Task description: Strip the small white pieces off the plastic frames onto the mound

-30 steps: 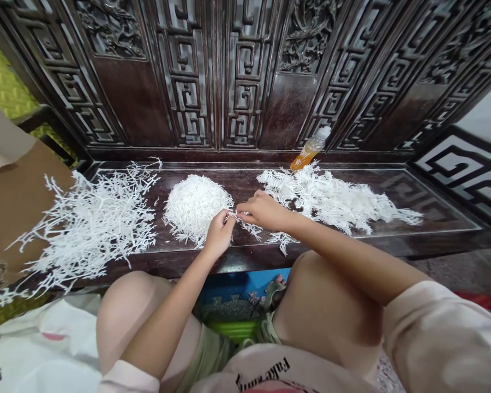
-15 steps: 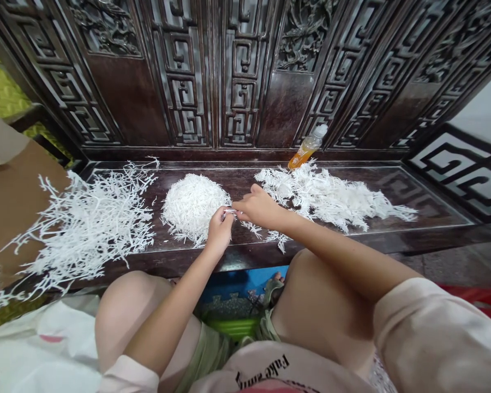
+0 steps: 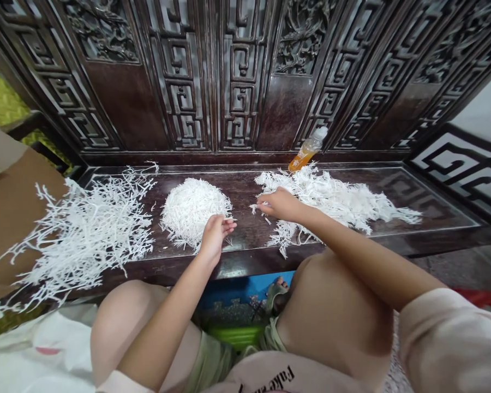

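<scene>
My left hand (image 3: 215,237) rests at the near right edge of a round mound of fine white strips (image 3: 194,213), its curled fingertips just past the mound; I cannot tell whether they pinch anything. My right hand (image 3: 280,204) is over the dark wooden bench top (image 3: 245,237), beside a long spread of branching white strips (image 3: 335,199). A small white strip (image 3: 253,208) sticks out from its fingertips. A looser heap of branched white strips (image 3: 90,229) lies to the left, and an orange-filled plastic bottle (image 3: 306,148) lies behind the right heap.
A carved dark wooden panel (image 3: 245,76) rises behind the bench, with a fretwork panel (image 3: 458,169) at the right. Brown cardboard (image 3: 16,218) lies under the left heap. My knees are below the bench edge, with blue and green objects (image 3: 237,308) beneath it.
My hands have moved apart, the right one travelling right toward the long spread. The strip they pinched together no longer shows joining them.
</scene>
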Action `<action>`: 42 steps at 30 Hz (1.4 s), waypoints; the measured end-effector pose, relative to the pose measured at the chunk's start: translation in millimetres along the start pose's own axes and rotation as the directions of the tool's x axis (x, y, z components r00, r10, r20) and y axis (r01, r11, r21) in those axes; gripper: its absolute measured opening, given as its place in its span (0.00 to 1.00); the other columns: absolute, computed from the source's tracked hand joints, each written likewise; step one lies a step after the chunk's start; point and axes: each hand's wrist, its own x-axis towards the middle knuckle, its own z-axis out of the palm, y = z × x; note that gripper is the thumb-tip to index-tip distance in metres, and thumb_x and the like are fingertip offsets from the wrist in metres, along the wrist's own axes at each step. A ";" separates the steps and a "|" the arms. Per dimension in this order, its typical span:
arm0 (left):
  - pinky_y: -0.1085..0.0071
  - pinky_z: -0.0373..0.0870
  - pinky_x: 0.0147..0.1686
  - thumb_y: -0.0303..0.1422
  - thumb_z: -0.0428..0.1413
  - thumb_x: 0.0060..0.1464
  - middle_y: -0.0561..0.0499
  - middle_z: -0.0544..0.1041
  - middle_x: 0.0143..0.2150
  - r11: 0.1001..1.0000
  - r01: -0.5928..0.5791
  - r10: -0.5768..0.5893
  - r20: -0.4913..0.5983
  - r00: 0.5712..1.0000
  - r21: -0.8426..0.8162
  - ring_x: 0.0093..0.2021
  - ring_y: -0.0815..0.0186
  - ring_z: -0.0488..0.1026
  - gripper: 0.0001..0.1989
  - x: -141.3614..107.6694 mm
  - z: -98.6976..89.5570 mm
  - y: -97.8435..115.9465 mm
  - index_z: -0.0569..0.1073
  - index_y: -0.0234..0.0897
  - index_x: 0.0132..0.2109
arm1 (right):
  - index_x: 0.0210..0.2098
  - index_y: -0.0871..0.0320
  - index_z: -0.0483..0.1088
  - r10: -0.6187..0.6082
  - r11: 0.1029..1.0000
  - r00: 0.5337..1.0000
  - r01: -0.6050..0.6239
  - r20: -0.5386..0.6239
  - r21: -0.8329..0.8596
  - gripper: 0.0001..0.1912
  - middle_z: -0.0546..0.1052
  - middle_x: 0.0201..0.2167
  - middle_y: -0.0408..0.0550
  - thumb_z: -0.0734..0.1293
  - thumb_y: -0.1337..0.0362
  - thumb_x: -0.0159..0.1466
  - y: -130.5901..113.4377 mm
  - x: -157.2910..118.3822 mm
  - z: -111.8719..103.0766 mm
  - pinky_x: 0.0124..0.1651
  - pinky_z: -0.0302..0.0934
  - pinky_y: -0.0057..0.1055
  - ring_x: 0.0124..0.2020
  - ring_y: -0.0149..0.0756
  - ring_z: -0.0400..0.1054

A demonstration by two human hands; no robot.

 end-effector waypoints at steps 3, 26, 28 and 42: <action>0.70 0.65 0.36 0.31 0.49 0.47 0.51 0.71 0.28 0.988 0.119 -0.116 0.044 0.992 -0.099 0.31 0.71 0.71 0.04 8.5 -4.0 -4.6 0.60 0.36 0.31 | 0.31 0.59 0.68 -0.114 0.993 0.993 0.114 0.010 0.012 0.13 0.74 0.24 0.46 0.55 0.60 0.60 -18.7 2.3 4.2 0.39 0.44 0.29 0.25 0.31 0.63; 0.76 0.46 0.19 0.38 0.52 0.43 0.58 0.59 0.19 0.975 0.003 -0.029 0.112 0.993 0.220 0.17 0.77 0.51 0.10 1.5 -1.8 -14.5 0.70 0.34 0.28 | 0.30 0.60 0.68 -0.237 0.971 0.971 0.237 -0.021 -0.024 0.16 0.74 0.27 0.50 0.52 0.60 0.62 -50.2 7.8 -0.4 0.37 0.40 0.30 0.28 0.33 0.64; 0.76 0.47 0.20 0.35 0.49 0.45 0.57 0.59 0.19 0.961 -0.042 0.013 0.108 0.994 0.274 0.19 0.75 0.52 0.08 0.4 -0.8 -15.4 0.68 0.35 0.25 | 0.30 0.60 0.68 -0.255 0.966 0.967 0.254 -0.022 -0.048 0.15 0.75 0.27 0.50 0.53 0.61 0.62 -50.4 8.5 -0.8 0.36 0.39 0.31 0.28 0.33 0.64; 0.72 0.50 0.26 0.26 0.42 0.44 0.55 0.54 0.18 0.694 -0.492 0.497 0.144 0.856 0.526 0.24 0.70 0.54 0.11 -20.6 7.0 -6.9 0.51 0.37 0.17 | 0.28 0.60 0.68 -0.087 0.987 0.994 0.078 -0.060 -0.141 0.08 0.74 0.26 0.50 0.58 0.72 0.54 -48.2 14.2 -4.0 0.41 0.39 0.36 0.30 0.36 0.64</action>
